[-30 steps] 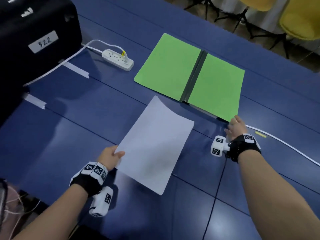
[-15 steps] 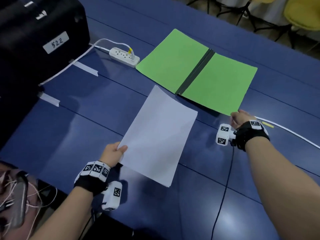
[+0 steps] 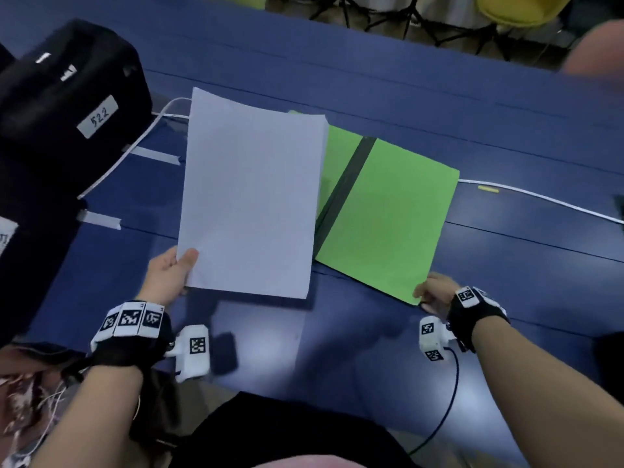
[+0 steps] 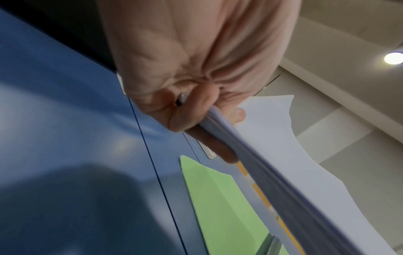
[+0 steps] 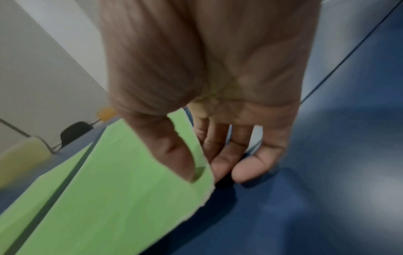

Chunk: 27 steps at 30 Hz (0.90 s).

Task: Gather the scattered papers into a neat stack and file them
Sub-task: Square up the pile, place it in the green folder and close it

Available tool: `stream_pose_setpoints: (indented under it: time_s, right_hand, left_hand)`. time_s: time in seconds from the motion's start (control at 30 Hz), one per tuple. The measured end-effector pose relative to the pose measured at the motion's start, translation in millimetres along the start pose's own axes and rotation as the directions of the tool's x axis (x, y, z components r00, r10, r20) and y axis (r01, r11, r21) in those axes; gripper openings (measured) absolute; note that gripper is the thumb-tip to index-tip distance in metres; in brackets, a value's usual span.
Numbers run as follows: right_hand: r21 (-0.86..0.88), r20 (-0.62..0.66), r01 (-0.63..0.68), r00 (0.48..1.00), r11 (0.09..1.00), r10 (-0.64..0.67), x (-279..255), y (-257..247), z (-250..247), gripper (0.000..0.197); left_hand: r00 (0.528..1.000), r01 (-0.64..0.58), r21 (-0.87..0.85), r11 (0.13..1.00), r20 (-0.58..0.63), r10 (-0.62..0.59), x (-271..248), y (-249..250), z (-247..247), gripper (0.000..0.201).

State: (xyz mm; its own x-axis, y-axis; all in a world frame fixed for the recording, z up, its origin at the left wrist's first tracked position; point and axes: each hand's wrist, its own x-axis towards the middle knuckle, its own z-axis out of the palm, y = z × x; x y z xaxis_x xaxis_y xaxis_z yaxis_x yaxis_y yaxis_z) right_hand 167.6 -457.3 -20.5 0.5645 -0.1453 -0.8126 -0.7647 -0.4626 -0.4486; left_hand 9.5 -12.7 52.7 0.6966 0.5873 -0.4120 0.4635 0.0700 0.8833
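A: Where's the paper stack [image 3: 250, 197]?
B: Pinched at its near corner by the left hand [image 3: 169, 275], lifted over the green folder's [image 3: 388, 217] left half.
A: And the right hand [image 3: 435, 292]?
B: Thumb and fingers pinch the folder's near corner; bare blue table [image 3: 354, 332] lies between the hands.

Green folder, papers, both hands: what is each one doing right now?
Green folder: open, flat on the blue table.
Papers: one stack, lifted, partly over the folder's left half.
Left hand: pinches the stack's near corner.
Right hand: pinches the folder's near right corner.
White cable: lying on the table.
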Motion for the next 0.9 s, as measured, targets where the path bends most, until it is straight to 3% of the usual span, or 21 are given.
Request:
stream_pose_setpoints:
  time_s: [0.13, 0.23, 0.33, 0.47, 0.57, 0.67, 0.77, 0.83, 0.87, 0.9]
  right_hand:
    - [0.165, -0.058, 0.007, 0.998, 0.986, 0.003, -12.3, 31.0, 9.9, 0.021]
    - [-0.100, -0.214, 0.098, 0.970, 0.990, -0.117, -18.2, 38.5, 17.0, 0.023]
    - [-0.231, -0.128, 0.118, 0.980, 0.966, -0.150, -20.7, 46.0, 25.0, 0.024]
    - [-0.363, -0.084, 0.037, 0.994, 0.931, -0.072, -29.4, 65.1, 27.8, 0.034]
    - [-0.394, -0.039, 0.031, 0.998, 0.918, -0.051, -48.6, 72.9, 33.8, 0.029]
    - [-0.408, -0.008, 0.039, 0.999, 0.912, -0.046, -66.2, 75.2, 41.0, 0.032]
    - [-0.519, -0.045, -0.023, 0.999, 0.854, 0.000, -83.9, 69.3, 48.6, 0.037]
    - [-0.685, -0.174, -0.057, 0.981, 0.726, -0.087, -91.9, 55.7, 50.4, 0.047]
    - [-0.677, -0.232, -0.022, 0.955, 0.735, -0.185, -97.2, 45.1, 52.7, 0.053]
    - [-0.573, -0.268, 0.083, 0.921, 0.816, -0.282, -99.1, 33.7, 55.9, 0.057]
  left_hand:
    - [0.999, -0.011, 0.046, 0.999, 0.054, 0.009, 4.1, -2.9, 7.6, 0.024]
    - [0.993, -0.009, 0.059, 0.998, 0.116, 0.002, 2.8, -6.3, 17.3, 0.023]
    - [0.990, 0.000, 0.066, 0.998, 0.141, -0.010, 4.4, -8.9, 24.6, 0.024]
    - [0.986, 0.000, 0.078, 0.997, 0.167, -0.013, 5.9, -10.5, 34.9, 0.025]
    - [0.980, 0.027, 0.114, 0.993, 0.194, -0.049, 6.6, -15.9, 41.2, 0.021]
    - [0.971, 0.057, 0.151, 0.987, 0.222, -0.090, 9.4, -23.4, 44.8, 0.048]
    - [0.958, 0.065, 0.202, 0.977, 0.261, -0.117, 5.5, -25.7, 51.5, 0.049]
    - [0.953, 0.050, 0.218, 0.975, 0.281, -0.112, 0.6, -25.0, 58.1, 0.042]
    - [0.952, 0.046, 0.219, 0.975, 0.287, -0.110, -2.3, -24.4, 61.8, 0.040]
    - [0.949, 0.043, 0.218, 0.975, 0.295, -0.108, -6.1, -23.4, 66.8, 0.037]
